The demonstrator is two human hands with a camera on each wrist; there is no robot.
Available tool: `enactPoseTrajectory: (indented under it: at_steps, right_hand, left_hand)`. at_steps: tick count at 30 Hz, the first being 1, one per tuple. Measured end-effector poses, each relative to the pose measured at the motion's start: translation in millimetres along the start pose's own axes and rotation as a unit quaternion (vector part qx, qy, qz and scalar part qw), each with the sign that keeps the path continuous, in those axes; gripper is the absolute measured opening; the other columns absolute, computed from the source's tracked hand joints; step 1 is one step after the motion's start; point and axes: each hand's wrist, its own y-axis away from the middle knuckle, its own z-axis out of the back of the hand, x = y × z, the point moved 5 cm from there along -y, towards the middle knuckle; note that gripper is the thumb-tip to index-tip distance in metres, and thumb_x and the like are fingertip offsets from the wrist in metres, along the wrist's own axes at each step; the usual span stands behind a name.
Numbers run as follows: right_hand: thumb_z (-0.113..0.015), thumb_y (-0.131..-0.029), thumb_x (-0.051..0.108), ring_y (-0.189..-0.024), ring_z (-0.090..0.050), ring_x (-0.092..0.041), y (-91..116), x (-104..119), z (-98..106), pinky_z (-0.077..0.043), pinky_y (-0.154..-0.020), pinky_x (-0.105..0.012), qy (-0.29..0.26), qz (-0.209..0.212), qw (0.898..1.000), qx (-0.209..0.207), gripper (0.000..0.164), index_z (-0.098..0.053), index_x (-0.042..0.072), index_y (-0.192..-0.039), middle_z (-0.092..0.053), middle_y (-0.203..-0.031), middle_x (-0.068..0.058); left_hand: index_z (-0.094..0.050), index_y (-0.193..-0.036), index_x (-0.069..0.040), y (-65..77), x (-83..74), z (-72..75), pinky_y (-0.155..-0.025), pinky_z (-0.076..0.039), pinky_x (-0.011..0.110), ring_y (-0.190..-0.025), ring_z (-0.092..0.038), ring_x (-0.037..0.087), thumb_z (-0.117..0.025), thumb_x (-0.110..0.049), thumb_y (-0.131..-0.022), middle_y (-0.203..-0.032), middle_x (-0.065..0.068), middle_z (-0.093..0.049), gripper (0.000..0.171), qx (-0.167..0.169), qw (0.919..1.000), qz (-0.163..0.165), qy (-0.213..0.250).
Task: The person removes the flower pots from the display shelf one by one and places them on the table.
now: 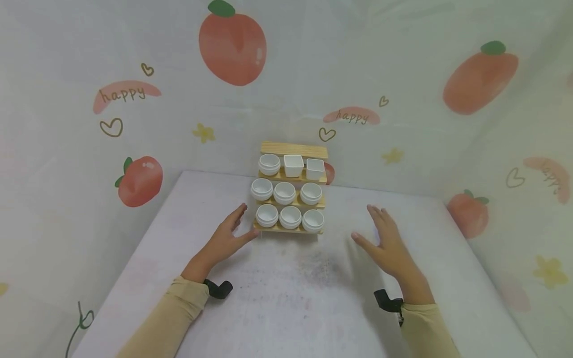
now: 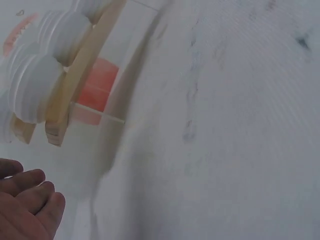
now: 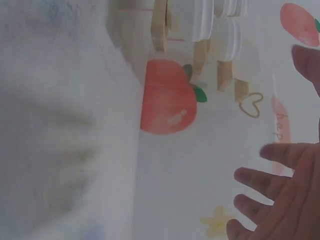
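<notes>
A tiered wooden rack [image 1: 294,149] stands toward the back of the table, its three shelves filled with small white pots. Round pots [image 1: 290,218] line the lower two shelves; the top one carries a round pot [image 1: 269,164] and two square pots [image 1: 293,166]. My left hand [image 1: 222,242] is beside the rack's left front corner, fingers extended and thumb tip close to the lowest shelf. Off to the right of the rack, my right hand [image 1: 388,247] hovers with thumb and fingers spread. Neither hand holds anything. The left wrist view shows the bottom shelf [image 2: 85,70] edge-on above the fingers.
A white cloth-covered table [image 1: 277,298] spreads in front of the rack, with faint dark smudges. Behind it hangs a white sheet [image 1: 295,59] printed with red fruit and "happy" lettering. A thin dark cord [image 1: 80,323] shows at the lower left.
</notes>
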Motion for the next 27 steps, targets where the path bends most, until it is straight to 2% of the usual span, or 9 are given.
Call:
enactPoseTrajectory:
  at_steps: [5,9,18,27]
  right_hand:
    - [-0.065,-0.106,0.04,-0.163,-0.01,-0.051,-4.2,7.7,-7.4,-0.014,-0.127,-0.076,-0.038,0.008,0.999,-0.003,0.087,-0.017,0.01,-0.171,-0.02,-0.176,-0.022]
    - [-0.066,-0.106,0.04,-0.163,-0.012,-0.05,-8.4,11.1,-15.5,-0.015,-0.128,-0.074,-0.047,0.011,0.999,-0.002,0.086,-0.018,0.009,-0.171,-0.021,-0.176,-0.021]
    - [-0.067,-0.105,0.039,-0.161,-0.024,-0.045,-15.7,24.0,-29.7,-0.021,-0.129,-0.07,-0.066,0.023,0.998,-0.004,0.083,-0.024,0.008,-0.169,-0.033,-0.172,-0.02]
    - [-0.067,-0.106,0.038,-0.159,-0.03,-0.043,-19.7,28.0,-39.1,-0.026,-0.127,-0.07,-0.08,0.03,0.996,-0.003,0.082,-0.024,0.012,-0.17,-0.038,-0.17,-0.02]
  left_hand:
    - [-0.015,-0.171,-0.006,-6.6,4.1,-8.2,-0.132,-0.029,0.048,-0.164,-0.023,0.033,-0.079,-0.049,-0.096,-0.178,0.013,-0.021,0.107,0.002,0.9997,0.0,0.023]
    - [-0.014,-0.17,-0.002,-12.5,7.8,-15.4,-0.132,-0.029,0.045,-0.165,-0.022,0.032,-0.081,-0.045,-0.095,-0.178,0.015,-0.02,0.11,0.006,0.9991,-0.01,0.042]
    - [-0.017,-0.167,0.006,-19.2,3.2,-25.6,-0.129,-0.031,0.053,-0.163,-0.024,0.04,-0.083,-0.026,-0.096,-0.175,0.024,-0.02,0.102,0.005,0.9949,-0.051,0.087]
    - [-0.024,-0.167,0.001,-26.2,7.9,-29.7,-0.126,-0.036,0.041,-0.159,-0.032,0.034,-0.085,-0.02,-0.094,-0.175,0.019,-0.024,0.098,0.011,0.9914,-0.063,0.114]
